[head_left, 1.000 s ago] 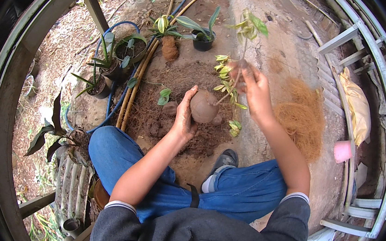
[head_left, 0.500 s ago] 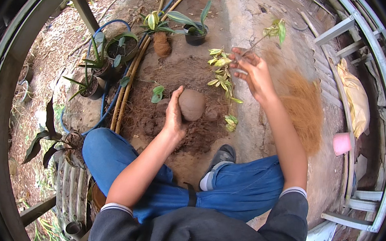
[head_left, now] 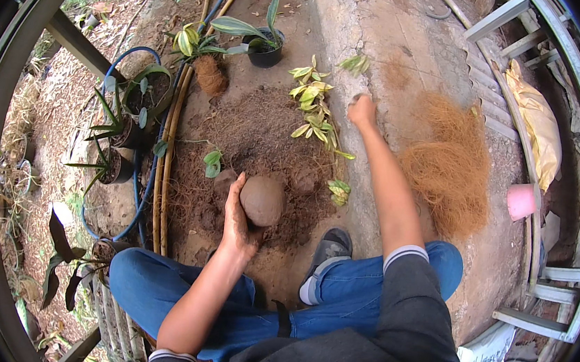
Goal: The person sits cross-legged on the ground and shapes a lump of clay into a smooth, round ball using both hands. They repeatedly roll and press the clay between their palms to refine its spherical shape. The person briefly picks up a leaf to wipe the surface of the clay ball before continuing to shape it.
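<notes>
My left hand (head_left: 238, 228) is wrapped around the left and underside of a smooth brown ball of mud (head_left: 262, 201), held over the dug-up soil. Out to the right, above the concrete, my right hand (head_left: 361, 111) is closed on a leafy plant cutting (head_left: 354, 64). The cutting's yellow-green leaves are smeared by motion, and its stem is hard to make out. Just left of that hand lies a row of variegated cuttings (head_left: 310, 96). A small green-leaved sprig (head_left: 213, 163) rests on the soil (head_left: 240, 120) beyond the ball.
Tangled brown coconut fibre (head_left: 445, 168) covers the concrete at right, near a pink pot (head_left: 522, 202) and a yellowish sack (head_left: 533, 124). A black potted plant (head_left: 265, 54) and a fibre-wrapped plant ball (head_left: 210, 75) stand ahead. Hoses (head_left: 164, 169) and potted plants (head_left: 118, 168) line the left.
My right hand has swung the cutting leftward, and its fingers have gone from spread to closed. The mud ball and left hand sit lower in view, nearer my legs; the whole view has shifted.
</notes>
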Demonstrator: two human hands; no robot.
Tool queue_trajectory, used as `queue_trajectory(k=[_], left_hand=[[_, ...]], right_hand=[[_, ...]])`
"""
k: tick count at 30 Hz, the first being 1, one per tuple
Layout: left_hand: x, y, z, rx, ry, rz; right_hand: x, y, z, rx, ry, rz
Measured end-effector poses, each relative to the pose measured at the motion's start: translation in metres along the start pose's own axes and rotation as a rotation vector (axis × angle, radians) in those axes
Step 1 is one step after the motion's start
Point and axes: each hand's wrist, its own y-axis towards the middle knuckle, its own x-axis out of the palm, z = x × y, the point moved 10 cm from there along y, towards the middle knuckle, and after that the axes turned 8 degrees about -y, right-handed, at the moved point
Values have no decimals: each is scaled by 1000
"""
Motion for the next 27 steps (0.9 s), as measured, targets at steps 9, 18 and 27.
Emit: queue_trajectory(k=[9,18,27], left_hand=[[-10,5,-8,-60,29,81],[-14,16,-11,-65,18,35],[-19,16,-10,-64,-12,27]], right_hand=[[95,-27,7,76,-205,-281],[103,-18,-6,78,-268,-398],[38,10,-23,-57,-236,55]])
